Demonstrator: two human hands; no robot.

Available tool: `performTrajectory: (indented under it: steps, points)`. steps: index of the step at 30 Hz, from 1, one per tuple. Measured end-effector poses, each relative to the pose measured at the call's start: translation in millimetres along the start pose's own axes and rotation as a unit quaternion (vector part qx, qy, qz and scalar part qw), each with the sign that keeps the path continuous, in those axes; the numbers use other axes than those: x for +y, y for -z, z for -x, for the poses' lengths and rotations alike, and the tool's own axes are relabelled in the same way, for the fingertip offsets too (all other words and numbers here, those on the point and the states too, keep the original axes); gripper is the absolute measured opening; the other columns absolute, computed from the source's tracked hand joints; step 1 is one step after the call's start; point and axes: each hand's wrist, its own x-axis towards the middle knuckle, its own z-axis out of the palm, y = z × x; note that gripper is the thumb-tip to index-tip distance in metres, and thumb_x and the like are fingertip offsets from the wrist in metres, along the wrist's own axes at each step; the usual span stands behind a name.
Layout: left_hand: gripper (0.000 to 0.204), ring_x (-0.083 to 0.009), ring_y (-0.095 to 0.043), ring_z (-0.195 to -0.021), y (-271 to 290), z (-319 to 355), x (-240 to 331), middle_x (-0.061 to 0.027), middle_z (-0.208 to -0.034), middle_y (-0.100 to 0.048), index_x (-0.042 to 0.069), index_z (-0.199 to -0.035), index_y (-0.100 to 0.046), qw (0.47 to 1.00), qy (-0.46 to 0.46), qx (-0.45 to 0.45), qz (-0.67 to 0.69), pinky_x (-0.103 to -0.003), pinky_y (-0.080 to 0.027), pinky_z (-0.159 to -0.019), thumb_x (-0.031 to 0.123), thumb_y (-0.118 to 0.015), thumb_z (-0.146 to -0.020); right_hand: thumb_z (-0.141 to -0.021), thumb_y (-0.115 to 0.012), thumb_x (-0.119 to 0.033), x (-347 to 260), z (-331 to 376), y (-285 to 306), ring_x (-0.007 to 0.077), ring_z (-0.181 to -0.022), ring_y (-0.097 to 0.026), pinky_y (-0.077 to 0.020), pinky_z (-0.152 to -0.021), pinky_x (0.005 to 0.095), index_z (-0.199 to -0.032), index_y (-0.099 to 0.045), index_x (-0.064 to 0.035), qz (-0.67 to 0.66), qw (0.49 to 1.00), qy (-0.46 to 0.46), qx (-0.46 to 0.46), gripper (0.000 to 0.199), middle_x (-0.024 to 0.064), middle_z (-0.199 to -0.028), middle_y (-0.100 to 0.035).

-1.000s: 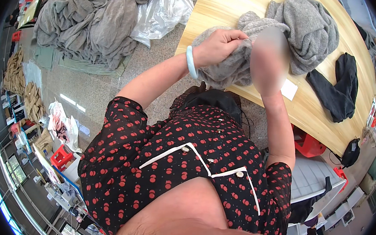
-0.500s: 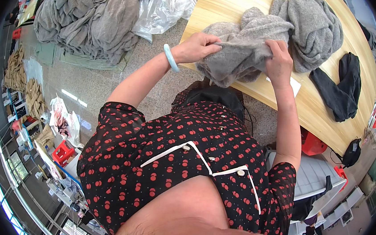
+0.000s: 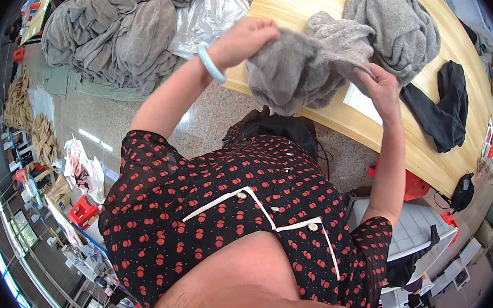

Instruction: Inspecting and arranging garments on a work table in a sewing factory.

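A grey knitted garment (image 3: 300, 71) is held bunched above the near edge of the pale wooden table (image 3: 283, 4), one end gripped in the closed left hand (image 3: 246, 36), on whose wrist a pale green bangle (image 3: 210, 64) is worn, and the other side pinched by the fingers of the right hand (image 3: 379, 86). Just behind it on the tabletop a second grey garment (image 3: 398, 26) is heaped, with a white paper sheet (image 3: 365, 106) beside the right hand and a black garment (image 3: 447, 107) farther right. A large pile of grey clothing (image 3: 117, 19) and a clear plastic bag (image 3: 212, 4) are seen on the floor to the left of the table.
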Motion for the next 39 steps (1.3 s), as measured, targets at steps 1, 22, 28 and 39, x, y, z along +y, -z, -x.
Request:
performTrajectory:
  steps: [1, 22, 28, 39]
  points:
    - [0.016, -0.0059, -0.044, -0.053, -4.3, -3.7, 18.9, 0.0024, -0.061, -0.051, 0.000, -0.071, -0.057, 0.999, -0.038, 0.007, 0.019, -0.022, -0.036, -0.047, 0.013, -0.050, -0.077, -0.078, -0.055, -0.007, -9.1, -3.0, 9.5, 0.0055, -0.073, -0.051, -0.0415, -0.067, 0.0198, -0.094, -0.059, -0.0004, 0.018, 1.000, -0.002, -0.018, 0.017, -0.0024, -0.078, -0.058]
    - [0.007, -0.0073, -0.045, -0.055, -52.3, -16.8, -32.1, -0.0010, -0.062, -0.050, 0.000, -0.075, -0.053, 0.992, 0.011, 0.069, -0.107, -0.023, -0.039, -0.047, 0.006, -0.054, -0.072, -0.075, -0.060, -0.011, -18.2, 5.8, -16.9, 0.0072, -0.065, -0.050, -0.0416, -0.059, 0.0221, -0.095, -0.058, -0.0026, 0.121, 0.991, 0.042, 0.029, 0.022, 0.0036, -0.075, -0.058]
    - [0.006, -0.0066, -0.047, -0.059, -54.7, -6.6, -18.5, -0.0005, -0.068, -0.053, 0.003, -0.074, -0.054, 0.990, 0.068, 0.056, 0.111, -0.020, -0.040, -0.052, 0.007, -0.058, -0.076, -0.074, -0.064, -0.017, -39.9, 10.8, -54.7, 0.0081, -0.057, -0.048, -0.0406, -0.054, 0.0234, -0.095, -0.058, -0.0017, 0.092, 0.995, 0.046, -0.021, 0.026, 0.0044, -0.067, -0.057]
    - [0.008, -0.0063, -0.048, -0.063, -85.5, -3.0, -18.3, 0.0026, -0.072, -0.053, 0.003, -0.081, -0.057, 0.971, -0.004, 0.064, 0.232, -0.020, -0.042, -0.058, 0.010, -0.058, -0.079, -0.071, -0.057, -0.016, -41.7, -1.0, -74.9, 0.0186, -0.055, -0.058, -0.0446, -0.054, 0.0285, -0.081, -0.062, -0.0012, 0.024, 0.998, 0.017, 0.062, 0.018, 0.0127, -0.063, -0.060]
